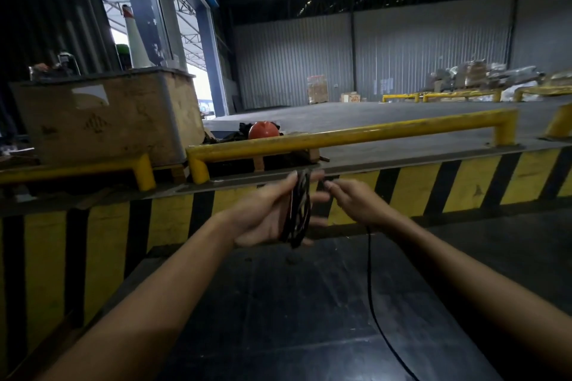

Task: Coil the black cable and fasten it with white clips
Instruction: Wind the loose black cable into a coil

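Observation:
Several loops of the black cable (pixel 298 210) are wound around my left hand (pixel 266 213), which is held palm up at the centre of the head view with its fingers spread inside the coil. My right hand (pixel 356 201) sits just to the right, pinching the cable's running strand between thumb and fingers. From under that hand the loose cable tail (pixel 371 303) hangs down and trails toward the bottom of the frame. No white clips are visible.
A dark metal surface (pixel 294 318) lies below my arms. Ahead stands a yellow-and-black striped dock wall (pixel 464 185) topped by a yellow guard rail (pixel 356 134). An orange helmet (pixel 263 130) and a worn cardboard box (pixel 108 117) sit behind the rail.

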`<state>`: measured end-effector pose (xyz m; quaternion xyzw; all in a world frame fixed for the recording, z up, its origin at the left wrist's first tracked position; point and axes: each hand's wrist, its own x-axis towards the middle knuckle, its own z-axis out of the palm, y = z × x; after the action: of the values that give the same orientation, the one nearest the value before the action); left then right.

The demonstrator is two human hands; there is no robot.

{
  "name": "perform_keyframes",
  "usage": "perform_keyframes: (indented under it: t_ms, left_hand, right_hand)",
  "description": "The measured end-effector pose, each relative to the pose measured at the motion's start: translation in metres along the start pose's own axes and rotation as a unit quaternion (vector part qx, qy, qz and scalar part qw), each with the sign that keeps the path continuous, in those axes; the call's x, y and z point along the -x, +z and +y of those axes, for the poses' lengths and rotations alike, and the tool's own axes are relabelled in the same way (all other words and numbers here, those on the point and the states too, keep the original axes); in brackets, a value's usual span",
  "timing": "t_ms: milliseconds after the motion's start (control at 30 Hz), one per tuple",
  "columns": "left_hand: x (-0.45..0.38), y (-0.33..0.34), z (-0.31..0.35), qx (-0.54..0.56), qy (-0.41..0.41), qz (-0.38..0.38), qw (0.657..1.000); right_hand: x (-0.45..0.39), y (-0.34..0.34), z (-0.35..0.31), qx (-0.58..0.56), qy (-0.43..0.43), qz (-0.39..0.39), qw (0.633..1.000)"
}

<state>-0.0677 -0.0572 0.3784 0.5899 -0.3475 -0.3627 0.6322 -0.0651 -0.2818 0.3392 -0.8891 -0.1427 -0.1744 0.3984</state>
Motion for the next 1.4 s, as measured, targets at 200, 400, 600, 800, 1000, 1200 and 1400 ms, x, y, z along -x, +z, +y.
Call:
perform_keyframes:
  t_ms: [200, 400, 600, 800, 1000, 1200, 1400]
  left_hand:
    - [-0.022, 0.005, 0.021, 0.017, 0.173, 0.158, 0.972]
    - [-0.003, -0.028, 0.015, -0.289, 0.063, 0.278, 0.914]
    - [0.019, -0.025, 0.007, -0.483, -0.201, 0.142, 0.84]
    - [0.045, -0.012, 0.014, -0.212, -0.192, -0.005, 0.958]
    - [0.044, 0.015, 0.023, 0.061, 0.027, -0.042, 0.997]
    - [0.035, 0.013, 0.031, 0.037, 0.169, 0.18, 0.968]
    - [0.056, -0.013, 0.008, -0.301, 0.081, 0.289, 0.905]
  right_hand:
    - [0.041, 0.085, -0.028, -0.004, -0.005, -0.184, 0.983]
    - [0.041, 0.034, -0.053, 0.087, -0.038, -0.226, 0.97]
    - [0.021, -0.028, -0.064, 0.172, -0.073, -0.152, 0.97]
    - [0.013, -0.041, -0.061, 0.173, -0.07, -0.057, 0.981]
    - [0.038, 0.024, -0.056, 0.044, -0.006, -0.098, 0.994]
    - [0.097, 0.115, -0.069, 0.065, -0.012, -0.215, 0.974]
    - [0.116, 0.08, -0.09, 0.124, -0.048, -0.236, 0.963]
